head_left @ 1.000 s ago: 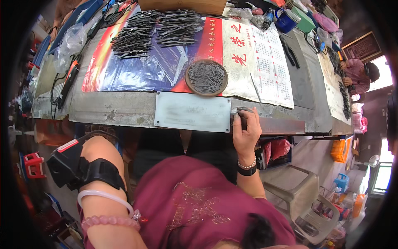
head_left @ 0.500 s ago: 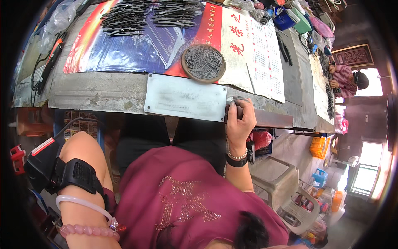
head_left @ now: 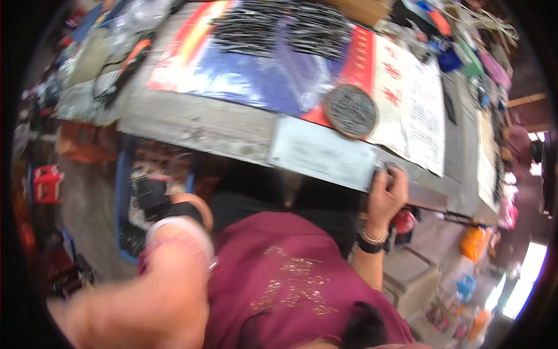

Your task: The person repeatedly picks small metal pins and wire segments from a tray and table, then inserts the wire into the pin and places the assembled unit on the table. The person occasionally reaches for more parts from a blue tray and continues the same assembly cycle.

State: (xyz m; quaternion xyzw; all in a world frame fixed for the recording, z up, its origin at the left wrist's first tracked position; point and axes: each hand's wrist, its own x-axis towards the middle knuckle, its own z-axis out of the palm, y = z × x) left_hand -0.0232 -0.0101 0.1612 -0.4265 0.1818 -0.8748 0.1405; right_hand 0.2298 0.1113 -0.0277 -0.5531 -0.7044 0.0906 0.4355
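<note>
Head camera shows me the right hand (head_left: 390,191) with its fingers curled over the right end of a pale, flat rectangular plate (head_left: 319,152); smear at the fingertips means I can't tell whether they pinch anything. Just beyond the plate, ahead and slightly left of that hand, I see a round, shallow bowl (head_left: 352,135) filled with thin grey slivers (head_left: 350,110). The left hand (head_left: 131,305) is near my lens, well apart from the plate, and too blurred for me to judge how open it is or whether it holds something.

Ahead of the left hand and below the table edge, a blue-walled bin (head_left: 123,203) holds mixed items I can't make out. An orange basket (head_left: 476,243) sits off to the right hand's right.

Farther ahead, two piles of dark, slender pieces (head_left: 247,26) lie side by side on a glossy blue-and-red sheet (head_left: 232,87). The tabletop (head_left: 203,131) beneath looks grey and worn. Ahead of the right hand, a cream printed sheet (head_left: 427,104) lies flat.
</note>
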